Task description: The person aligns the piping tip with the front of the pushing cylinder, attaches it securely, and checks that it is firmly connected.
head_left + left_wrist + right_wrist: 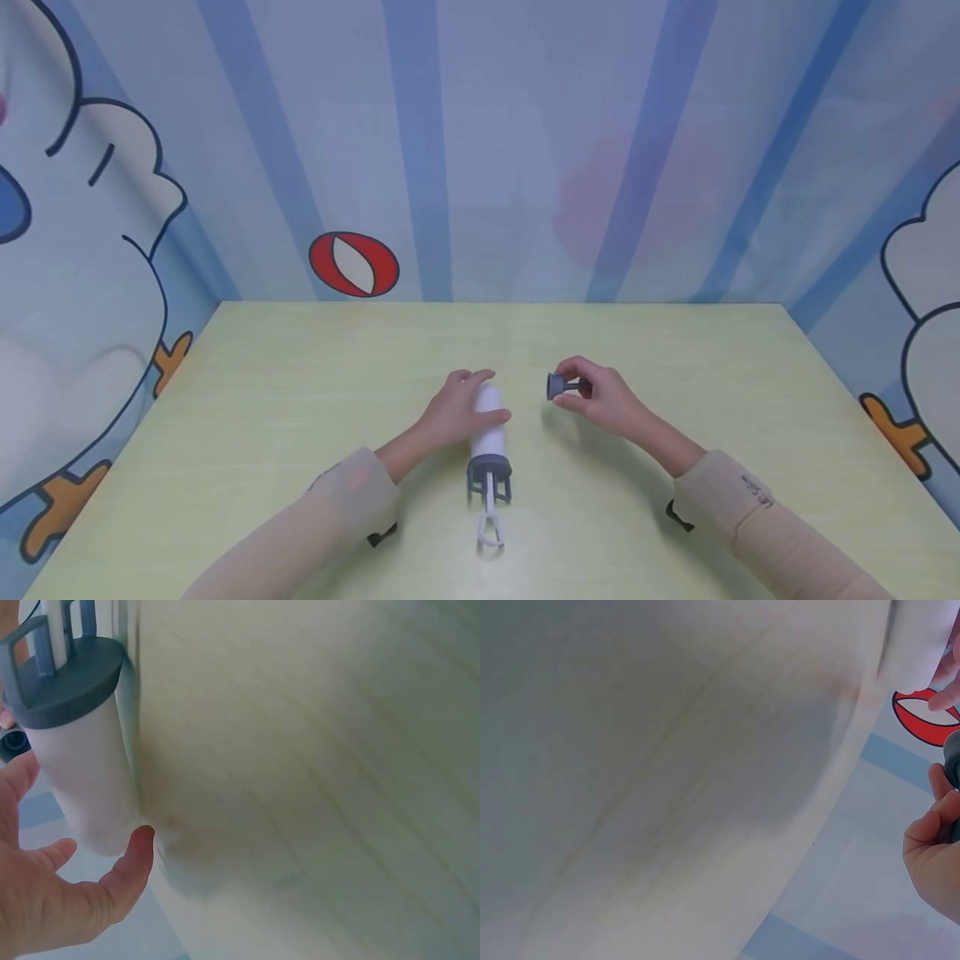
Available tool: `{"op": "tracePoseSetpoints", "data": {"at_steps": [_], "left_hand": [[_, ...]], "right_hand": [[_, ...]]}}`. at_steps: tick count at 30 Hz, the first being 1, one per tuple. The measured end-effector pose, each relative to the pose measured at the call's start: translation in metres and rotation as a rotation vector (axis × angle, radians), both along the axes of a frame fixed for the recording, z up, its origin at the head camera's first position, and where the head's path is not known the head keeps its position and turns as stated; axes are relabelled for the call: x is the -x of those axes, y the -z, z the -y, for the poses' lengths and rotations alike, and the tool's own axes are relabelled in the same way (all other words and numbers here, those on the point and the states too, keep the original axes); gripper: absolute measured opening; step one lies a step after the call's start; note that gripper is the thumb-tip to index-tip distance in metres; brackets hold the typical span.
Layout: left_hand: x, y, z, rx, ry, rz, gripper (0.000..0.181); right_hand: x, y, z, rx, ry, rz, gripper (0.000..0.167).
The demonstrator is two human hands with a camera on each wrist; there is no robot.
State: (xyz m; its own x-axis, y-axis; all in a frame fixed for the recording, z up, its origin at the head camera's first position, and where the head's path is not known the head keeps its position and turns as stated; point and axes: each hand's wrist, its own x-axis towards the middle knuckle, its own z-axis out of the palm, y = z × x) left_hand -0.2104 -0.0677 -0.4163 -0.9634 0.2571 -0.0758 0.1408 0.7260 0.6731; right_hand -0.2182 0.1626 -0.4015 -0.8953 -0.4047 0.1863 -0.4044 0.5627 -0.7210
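A white cylinder (489, 442) lies on the table in the head view, with a dark grey collar (489, 468) bearing side grips and a white rod ending in a loop handle (491, 533) towards me. Over its far end is my left hand (459, 410), thumb extended across the cylinder and fingers spread near its tip. The left wrist view also shows these fingers (112, 892) spread around that end. To the right, my right hand (600, 398) pinches a small dark grey piece (555, 387) with a cup-shaped end and a thin stem. Its stem's far end is hidden by my fingers.
The pale yellow-green table (360, 350) runs back to an upright blue-striped backdrop (510, 167). Printed cartoon figures fill the side panels, and a red oval with a white centre (382, 262) is printed low on the back one.
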Motion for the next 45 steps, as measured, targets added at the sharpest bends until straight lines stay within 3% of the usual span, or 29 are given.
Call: {"op": "tracePoseSetpoints", "data": {"at_steps": [12,26,37,45], "left_hand": [[-0.003,0.007,-0.001,0.001,0.023,0.015,0.066],[-0.002,0.002,-0.009,0.001,-0.005,0.035,0.061],[0.005,-0.013,-0.007,0.026,0.122,-0.006,0.057],[0.005,-0.021,0.000,0.020,0.188,0.056,0.058]], "right_hand": [[0.000,0.002,0.000,0.002,0.000,0.013,0.027],[0.001,0.003,-0.001,0.009,-0.014,0.005,0.027],[0.000,0.001,-0.001,0.005,-0.006,0.029,0.027],[-0.001,0.000,-0.002,0.008,-0.011,0.037,0.026]]}}
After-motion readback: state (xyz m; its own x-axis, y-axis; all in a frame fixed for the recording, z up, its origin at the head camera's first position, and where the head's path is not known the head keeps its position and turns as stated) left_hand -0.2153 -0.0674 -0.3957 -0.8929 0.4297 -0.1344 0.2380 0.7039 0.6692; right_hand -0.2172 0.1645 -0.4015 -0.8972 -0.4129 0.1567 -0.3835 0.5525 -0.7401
